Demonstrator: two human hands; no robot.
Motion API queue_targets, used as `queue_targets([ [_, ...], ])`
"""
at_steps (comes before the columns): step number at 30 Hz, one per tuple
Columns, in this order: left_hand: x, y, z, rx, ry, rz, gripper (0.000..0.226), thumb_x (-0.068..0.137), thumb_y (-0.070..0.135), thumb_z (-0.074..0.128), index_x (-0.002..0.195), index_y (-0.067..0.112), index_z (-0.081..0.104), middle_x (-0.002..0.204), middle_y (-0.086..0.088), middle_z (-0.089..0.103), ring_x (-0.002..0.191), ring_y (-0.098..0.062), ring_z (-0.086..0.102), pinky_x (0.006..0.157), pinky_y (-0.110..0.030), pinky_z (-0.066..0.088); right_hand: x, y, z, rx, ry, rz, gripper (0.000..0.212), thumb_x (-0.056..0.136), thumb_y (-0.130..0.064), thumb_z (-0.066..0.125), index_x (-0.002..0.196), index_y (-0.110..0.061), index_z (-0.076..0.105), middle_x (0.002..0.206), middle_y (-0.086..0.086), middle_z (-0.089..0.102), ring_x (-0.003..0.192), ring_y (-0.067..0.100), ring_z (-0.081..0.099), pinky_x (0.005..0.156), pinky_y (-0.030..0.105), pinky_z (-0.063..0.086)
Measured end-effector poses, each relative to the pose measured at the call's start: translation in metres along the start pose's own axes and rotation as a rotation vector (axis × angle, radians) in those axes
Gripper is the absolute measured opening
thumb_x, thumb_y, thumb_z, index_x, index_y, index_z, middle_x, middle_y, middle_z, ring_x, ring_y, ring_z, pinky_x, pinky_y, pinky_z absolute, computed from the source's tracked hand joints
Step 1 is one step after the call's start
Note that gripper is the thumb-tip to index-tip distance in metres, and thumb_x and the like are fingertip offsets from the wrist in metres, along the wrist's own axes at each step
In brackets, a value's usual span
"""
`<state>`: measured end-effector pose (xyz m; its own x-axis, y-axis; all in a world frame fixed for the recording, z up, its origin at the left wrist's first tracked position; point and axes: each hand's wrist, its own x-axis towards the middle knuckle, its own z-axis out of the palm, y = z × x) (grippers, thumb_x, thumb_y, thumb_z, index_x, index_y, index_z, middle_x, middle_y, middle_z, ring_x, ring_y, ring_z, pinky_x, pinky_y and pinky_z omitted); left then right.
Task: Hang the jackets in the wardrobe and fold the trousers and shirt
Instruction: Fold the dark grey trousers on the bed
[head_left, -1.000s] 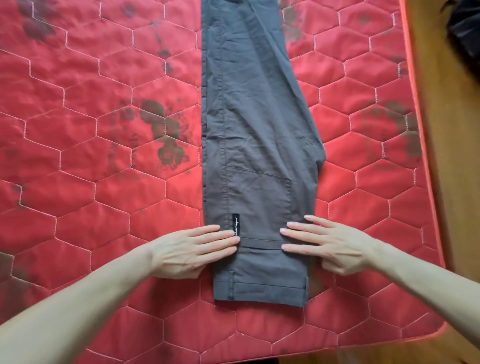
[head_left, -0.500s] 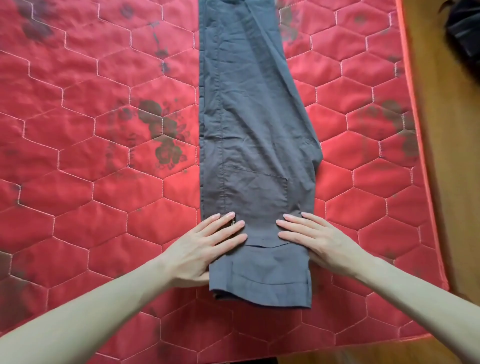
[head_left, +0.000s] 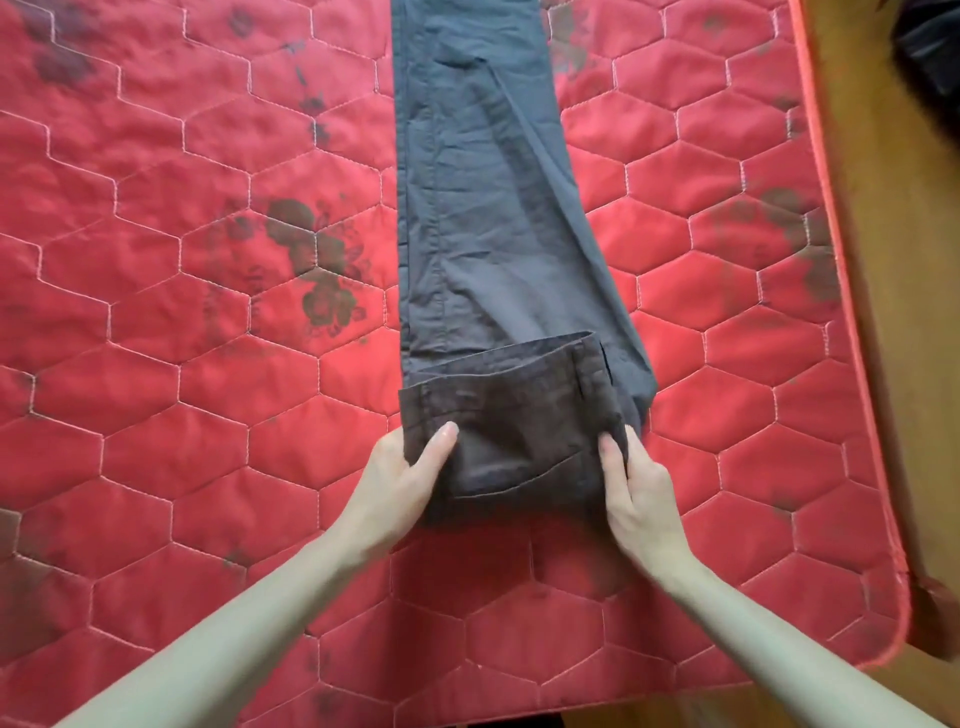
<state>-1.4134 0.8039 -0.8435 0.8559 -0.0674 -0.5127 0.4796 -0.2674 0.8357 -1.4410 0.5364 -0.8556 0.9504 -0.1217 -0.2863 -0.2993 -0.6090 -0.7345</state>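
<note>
Both hands, left hand (head_left: 400, 475) and right hand (head_left: 641, 480), pinching trousers' (head_left: 488, 234) folded waist edges.

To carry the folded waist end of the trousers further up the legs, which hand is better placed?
Neither clearly: left hand and right hand each grip a side of the trousers' turned-over end, so both would likely move together.

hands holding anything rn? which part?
Yes. Both hands grip the grey trousers at the near, waistband end, which is turned over onto the legs: left hand at its left edge, right hand at its right edge.
</note>
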Motion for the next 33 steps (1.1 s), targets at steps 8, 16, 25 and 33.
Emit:
queue_targets([
  [8,0.016,-0.002,0.013,-0.117,0.04,-0.037,0.025,0.091,0.029,0.062,0.115,0.029,0.069,0.112,0.023,0.076,0.107,0.006,0.068,0.088,-0.009,0.048,0.019,0.0,0.023,-0.088,0.23,0.141,0.026,0.111,-0.026,0.04,0.097,-0.008,0.052,0.073,0.023,0.062,0.074,0.052,0.057,0.061,0.044,0.024],
  [16,0.015,-0.007,0.022,0.222,0.242,0.089,0.014,0.106,0.018,0.057,0.096,0.024,0.049,0.077,0.014,0.056,0.079,-0.034,0.052,0.078,-0.059,0.045,0.033,-0.006,0.024,-0.147,0.252,0.202,0.023,0.111,-0.033,0.036,0.092,-0.022,0.041,0.076,0.026,0.065,0.076,0.052,0.059,0.061,0.045,0.024],
  [25,0.033,-0.008,0.041,0.419,0.499,0.067,0.016,0.105,0.03,0.056,0.101,0.019,0.045,0.068,-0.014,0.062,0.072,-0.049,0.058,0.064,-0.053,0.047,0.06,-0.011,0.026,-0.337,0.27,0.145,0.028,0.111,-0.037,0.041,0.11,-0.011,0.054,0.079,0.03,0.068,0.076,0.052,0.064,0.06,0.044,0.029],
  [33,0.032,-0.002,0.056,0.863,0.445,0.529,0.05,0.102,0.028,0.053,0.148,0.008,0.048,0.157,-0.014,0.041,0.146,-0.035,0.038,0.123,-0.049,0.03,0.053,-0.036,0.029,-0.556,0.426,-0.271,0.047,0.104,-0.018,0.053,0.15,-0.012,0.048,0.146,0.011,0.051,0.135,0.03,0.049,0.108,0.044,0.041],
])
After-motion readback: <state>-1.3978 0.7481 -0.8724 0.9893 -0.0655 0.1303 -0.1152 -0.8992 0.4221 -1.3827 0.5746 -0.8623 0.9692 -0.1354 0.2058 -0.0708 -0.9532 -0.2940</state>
